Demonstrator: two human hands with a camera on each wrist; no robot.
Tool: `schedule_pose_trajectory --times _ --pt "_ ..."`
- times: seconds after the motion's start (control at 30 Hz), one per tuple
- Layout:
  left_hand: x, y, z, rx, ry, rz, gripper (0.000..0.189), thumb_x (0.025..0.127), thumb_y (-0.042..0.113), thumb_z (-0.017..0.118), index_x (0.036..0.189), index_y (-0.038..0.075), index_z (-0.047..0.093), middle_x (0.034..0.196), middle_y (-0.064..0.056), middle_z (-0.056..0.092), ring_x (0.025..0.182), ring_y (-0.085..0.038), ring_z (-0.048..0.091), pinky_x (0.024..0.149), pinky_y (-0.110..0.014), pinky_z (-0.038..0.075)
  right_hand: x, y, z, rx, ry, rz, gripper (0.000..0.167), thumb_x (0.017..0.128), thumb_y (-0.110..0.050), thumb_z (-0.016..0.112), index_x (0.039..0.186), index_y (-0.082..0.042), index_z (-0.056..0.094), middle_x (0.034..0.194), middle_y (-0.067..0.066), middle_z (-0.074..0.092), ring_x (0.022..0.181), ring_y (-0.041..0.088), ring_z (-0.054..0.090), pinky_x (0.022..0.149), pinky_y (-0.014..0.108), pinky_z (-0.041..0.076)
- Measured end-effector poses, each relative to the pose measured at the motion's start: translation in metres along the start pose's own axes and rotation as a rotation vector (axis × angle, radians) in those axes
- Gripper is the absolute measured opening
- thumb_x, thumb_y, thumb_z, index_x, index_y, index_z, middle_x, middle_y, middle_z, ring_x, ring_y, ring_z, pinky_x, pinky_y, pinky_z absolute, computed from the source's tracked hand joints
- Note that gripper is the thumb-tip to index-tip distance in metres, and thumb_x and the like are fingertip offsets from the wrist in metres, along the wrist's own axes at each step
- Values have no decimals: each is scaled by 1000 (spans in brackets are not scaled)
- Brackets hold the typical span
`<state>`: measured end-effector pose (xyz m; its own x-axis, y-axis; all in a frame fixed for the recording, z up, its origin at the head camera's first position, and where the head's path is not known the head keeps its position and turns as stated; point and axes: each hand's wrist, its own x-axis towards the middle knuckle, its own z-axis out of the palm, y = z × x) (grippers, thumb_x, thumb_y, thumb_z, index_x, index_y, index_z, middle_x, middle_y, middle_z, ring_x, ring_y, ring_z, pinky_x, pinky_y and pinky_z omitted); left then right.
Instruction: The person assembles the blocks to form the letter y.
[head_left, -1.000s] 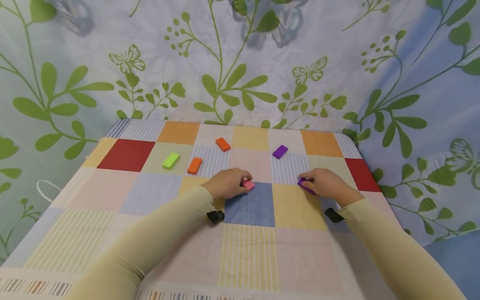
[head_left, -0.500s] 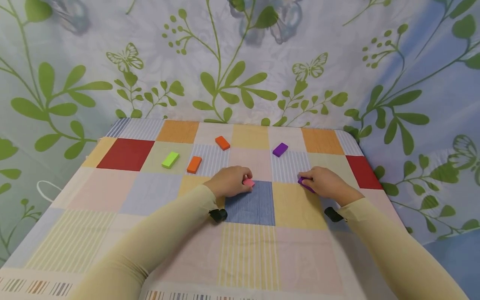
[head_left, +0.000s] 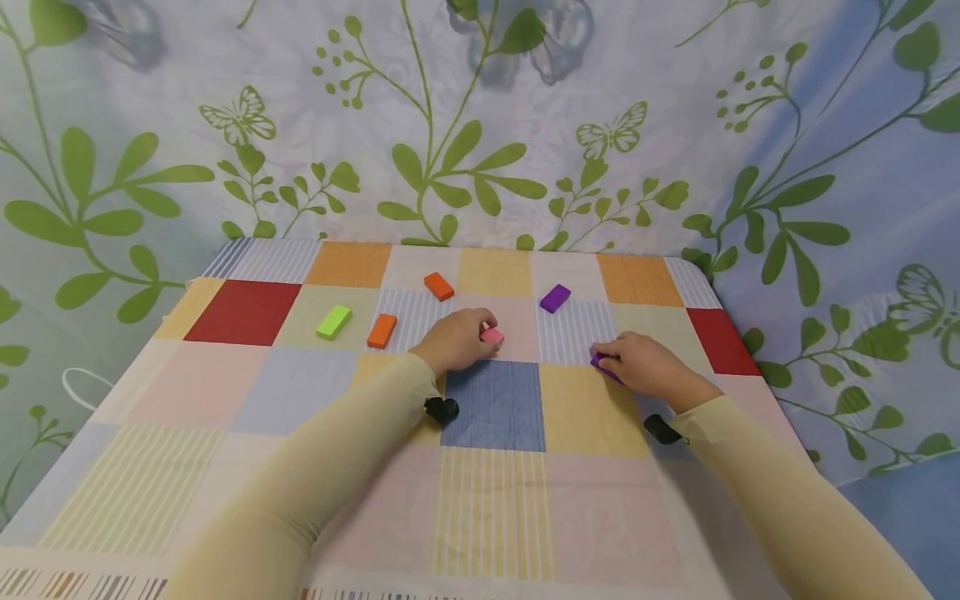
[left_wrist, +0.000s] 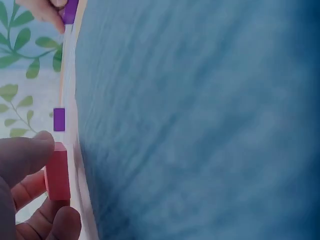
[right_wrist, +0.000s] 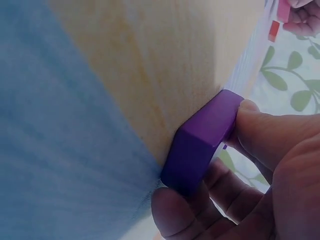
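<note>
The left hand (head_left: 456,340) pinches a pink block (left_wrist: 58,174) between thumb and fingers; the right hand (head_left: 651,365) grips a purple block (right_wrist: 200,142) likewise — on or just above the patchwork cloth (head_left: 495,408). Past the right grip lies a loose purple block (head_left: 555,298). Left of the pink grip lie a near orange block (head_left: 382,332), a green block (head_left: 333,322) and, farther back, another orange block (head_left: 438,287).

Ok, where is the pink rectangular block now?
In the head view, the pink rectangular block is near the centre, held in the left hand, pictured just above the dark blue fabric square.
</note>
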<state>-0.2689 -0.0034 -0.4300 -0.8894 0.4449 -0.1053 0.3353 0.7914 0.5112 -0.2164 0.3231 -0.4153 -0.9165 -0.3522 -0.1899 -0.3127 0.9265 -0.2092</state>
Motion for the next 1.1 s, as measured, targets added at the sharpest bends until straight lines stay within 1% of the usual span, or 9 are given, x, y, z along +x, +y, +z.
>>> schedule_pose_trajectory --times 0.1,0.2,0.3,0.4,0.53,0.7,0.83,0.97,1.1 --pt "5 -5 2 -11 3 -7 43 98 32 73 135 13 65 115 -6 71 100 -23 63 94 -38 55 0 0 1 -3 -3 4 41 104 -16 64 143 -2 63 119 26 68 94 28 61 84 45 53" --pt "6 -8 1 -22 1 -3 45 97 31 74 137 12 64 118 -7 71 103 -24 64 98 -40 55 1 -2 0 -5 -3 1 42 104 -16 64 144 -2 62 119 26 68 95 28 61 83 44 53" --pt "6 -11 0 -46 -9 -4 50 96 32 76 140 12 62 123 -9 71 107 -24 65 103 -42 54 1 -3 -2 -10 -3 -3 42 104 -16 63 144 -2 62 120 27 68 95 29 61 83 45 53" --pt "3 -11 -1 -78 -24 -20 53 96 32 77 142 12 61 128 -10 70 111 -25 65 107 -43 53 1 -3 -1 -28 -7 -12 41 105 -16 62 144 -1 62 121 27 68 98 30 62 86 47 54" --pt "0 -11 -2 -107 -40 -45 51 97 29 76 143 13 61 128 -9 69 112 -25 64 107 -43 53 1 -1 1 -38 -13 -31 42 105 -16 62 144 0 62 123 28 67 101 31 63 89 48 54" --pt "-1 -11 -2 -135 -47 -48 49 98 27 74 144 15 62 124 -8 68 109 -26 63 105 -43 53 -2 1 -1 11 -44 -18 53 101 -20 71 149 -2 58 122 26 64 100 29 61 89 47 54" --pt "-1 -13 1 -157 -48 -54 52 98 29 74 146 15 61 126 -8 69 111 -25 63 106 -43 53 -4 1 -3 31 -67 -2 63 97 -20 76 153 -3 53 124 25 62 102 29 61 93 49 55" --pt "-2 -14 2 -176 -40 -68 51 97 30 74 144 16 61 125 -8 68 110 -26 63 106 -44 53 -3 0 -4 30 -50 -13 58 96 -16 77 148 0 57 125 25 64 109 32 63 101 54 55" --pt "-3 -15 2 -194 -28 -70 47 97 30 74 141 15 64 124 -8 68 111 -26 62 106 -44 52 -4 1 -4 21 -7 -43 50 95 -8 76 142 0 62 125 23 66 114 36 64 103 57 53"
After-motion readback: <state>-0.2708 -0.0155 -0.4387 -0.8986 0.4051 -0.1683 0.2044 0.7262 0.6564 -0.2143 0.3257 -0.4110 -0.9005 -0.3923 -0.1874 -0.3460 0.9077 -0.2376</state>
